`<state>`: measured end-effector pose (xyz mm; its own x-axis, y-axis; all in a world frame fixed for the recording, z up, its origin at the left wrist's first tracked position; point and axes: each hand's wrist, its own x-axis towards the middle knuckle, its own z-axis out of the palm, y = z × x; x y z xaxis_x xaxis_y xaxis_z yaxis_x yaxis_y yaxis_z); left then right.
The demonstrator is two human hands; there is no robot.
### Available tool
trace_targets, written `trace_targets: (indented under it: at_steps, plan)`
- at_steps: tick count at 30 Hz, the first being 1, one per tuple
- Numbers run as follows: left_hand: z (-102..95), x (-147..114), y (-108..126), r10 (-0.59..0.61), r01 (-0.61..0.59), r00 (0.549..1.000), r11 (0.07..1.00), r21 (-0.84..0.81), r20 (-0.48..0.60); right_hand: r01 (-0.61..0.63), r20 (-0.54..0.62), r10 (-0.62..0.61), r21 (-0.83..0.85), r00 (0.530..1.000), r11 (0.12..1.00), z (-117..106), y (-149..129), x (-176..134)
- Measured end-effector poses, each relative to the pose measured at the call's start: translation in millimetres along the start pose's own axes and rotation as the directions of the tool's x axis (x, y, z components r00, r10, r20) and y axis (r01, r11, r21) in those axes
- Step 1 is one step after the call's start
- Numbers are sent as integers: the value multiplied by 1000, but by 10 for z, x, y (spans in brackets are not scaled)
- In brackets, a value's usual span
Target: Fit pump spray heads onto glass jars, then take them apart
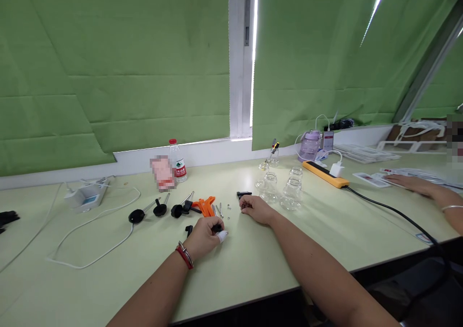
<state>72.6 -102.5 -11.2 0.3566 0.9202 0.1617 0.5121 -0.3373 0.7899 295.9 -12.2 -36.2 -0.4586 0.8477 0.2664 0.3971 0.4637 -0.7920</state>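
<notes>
My left hand [206,238] is closed around a small black plastic part [216,228], and its thumb has a white wrapping on the tip. Just behind that wrist lies another black piece [188,230]. My right hand [256,209] has its fingers curled together low over the table; what they pinch, if anything, is hidden. Right behind its fingertips is a black ridged piece [244,194]. Between the hands sit tiny metal nuts [229,207] and metal screws [221,210]. Orange plastic parts [204,206] lie beyond my left hand, beside black round pieces with metal rods [176,211].
Clear glass jars [291,194] stand right of my right hand. Behind are a water bottle [180,163], an orange power strip [325,174] with a black cable, and a purple bottle [309,146]. Another person's hand [408,182] rests on papers at right. A white cable [97,262] loops left.
</notes>
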Motion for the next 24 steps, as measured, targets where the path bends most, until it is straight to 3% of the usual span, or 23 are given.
trace_targets:
  at_steps: [24]
  plan:
    - [12, 24, -40, 0, -12, 996, 990, 138, 87, 14, -17, -14, -34, 1000, 999, 12, 31, 7]
